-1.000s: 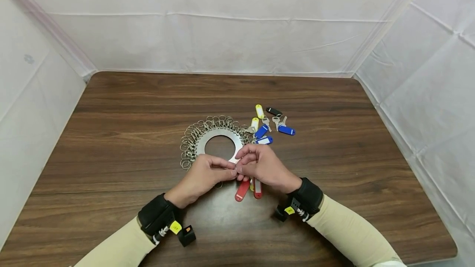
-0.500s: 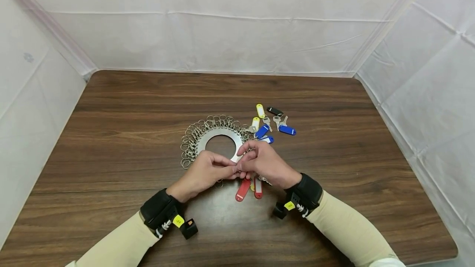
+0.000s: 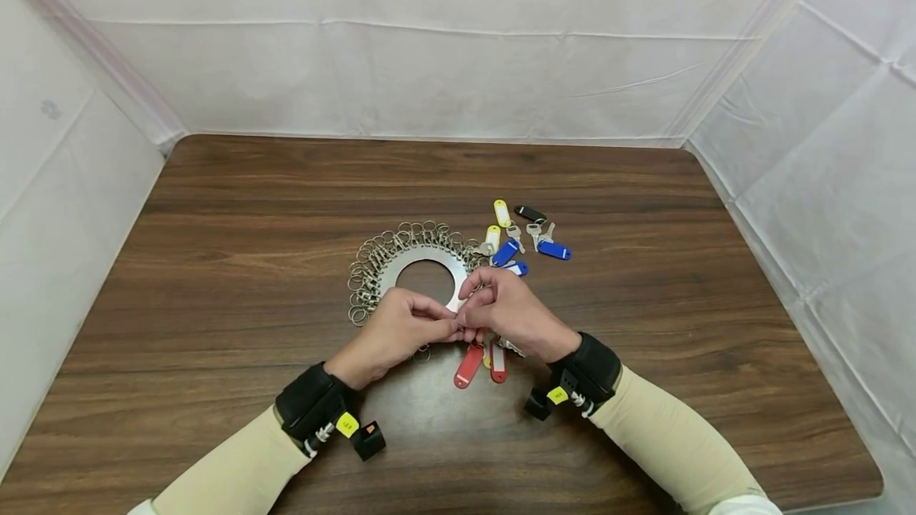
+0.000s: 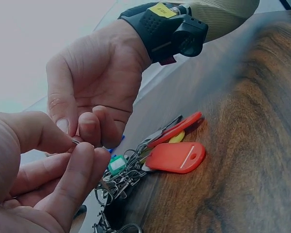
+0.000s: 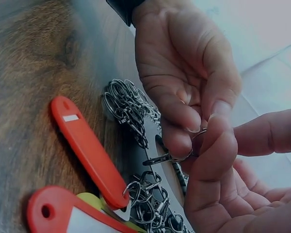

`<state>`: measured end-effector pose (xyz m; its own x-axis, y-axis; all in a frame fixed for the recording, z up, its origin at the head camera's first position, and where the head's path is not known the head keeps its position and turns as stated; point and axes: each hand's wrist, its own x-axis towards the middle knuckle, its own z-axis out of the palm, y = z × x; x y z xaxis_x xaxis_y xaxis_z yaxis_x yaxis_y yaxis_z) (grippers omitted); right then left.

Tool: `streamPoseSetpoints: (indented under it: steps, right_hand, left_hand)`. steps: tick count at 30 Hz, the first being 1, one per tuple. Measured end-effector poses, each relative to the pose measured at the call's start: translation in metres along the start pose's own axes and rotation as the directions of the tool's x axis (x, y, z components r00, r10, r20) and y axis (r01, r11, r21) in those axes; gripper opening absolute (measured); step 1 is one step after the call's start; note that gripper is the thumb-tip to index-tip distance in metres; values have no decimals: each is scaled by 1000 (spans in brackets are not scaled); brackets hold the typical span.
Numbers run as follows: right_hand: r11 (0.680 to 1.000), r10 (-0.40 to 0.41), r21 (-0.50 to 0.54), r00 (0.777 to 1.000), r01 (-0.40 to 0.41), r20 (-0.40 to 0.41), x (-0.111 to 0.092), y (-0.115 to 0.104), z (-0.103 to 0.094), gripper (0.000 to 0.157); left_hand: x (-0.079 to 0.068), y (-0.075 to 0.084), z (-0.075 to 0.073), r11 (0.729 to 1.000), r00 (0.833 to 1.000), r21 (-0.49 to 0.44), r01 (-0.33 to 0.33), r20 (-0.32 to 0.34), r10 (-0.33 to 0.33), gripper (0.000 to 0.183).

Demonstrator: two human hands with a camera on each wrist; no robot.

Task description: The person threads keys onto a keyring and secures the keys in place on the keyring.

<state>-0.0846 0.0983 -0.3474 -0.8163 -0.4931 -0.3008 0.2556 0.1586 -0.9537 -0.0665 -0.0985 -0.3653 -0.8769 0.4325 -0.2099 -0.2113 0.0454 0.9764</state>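
Both hands meet at the near right edge of a flat metal disc (image 3: 427, 253), which has many small clips and split rings around its rim. My left hand (image 3: 406, 324) pinches a small split ring (image 5: 200, 132) between thumb and fingertips. Right beside it my right hand (image 3: 511, 312) pinches the same ring, which links to a metal clip (image 5: 157, 159) on the disc. Fingers cover most of the ring. Below the hands hang a red key tag (image 3: 468, 366) and a second red tag (image 3: 498, 364), with a yellow one between. A green tag (image 4: 117, 165) shows in the left wrist view.
Behind the right hand lie loose tagged keys: two yellow tags (image 3: 502, 213), a black tag (image 3: 530, 214) and several blue tags (image 3: 554, 250). The brown wooden table (image 3: 250, 221) is enclosed by white sheeting (image 3: 429, 78) at the back and sides.
Both hands have shifted slightly away from the body, the left one also a little rightward. The fingertips stay together at the ring. Keys beside the red tags now show more below the right hand.
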Motion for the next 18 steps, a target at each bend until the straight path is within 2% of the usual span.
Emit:
streamPoseSetpoints:
  steps: [7,12,13,15,18]
  right_hand:
    - [997,-77,0,997,77,-4,-4,3,3,25]
    - [980,-182,-87,983,179,-37,-11,1,8,21]
    - [968,-225,-126,974,219,-37,-13,-1,9,21]
    - [920,-331,-232,943,316,-28,-18,-5,14,22]
    - [807,-489,-375,873,456,9,-23,-10,19,22]
  left_hand:
    - [-2,-1,4,1000,999,12,-3,-44,3,12]
    - [-4,1,5,990,997,-133,36,-59,-45,14]
    - [-4,1,6,985,997,-170,42,-59,-53,15]
    - [-5,0,5,973,996,-227,52,-57,-66,17]
    - [-4,-3,4,960,995,-273,62,-56,-81,19]
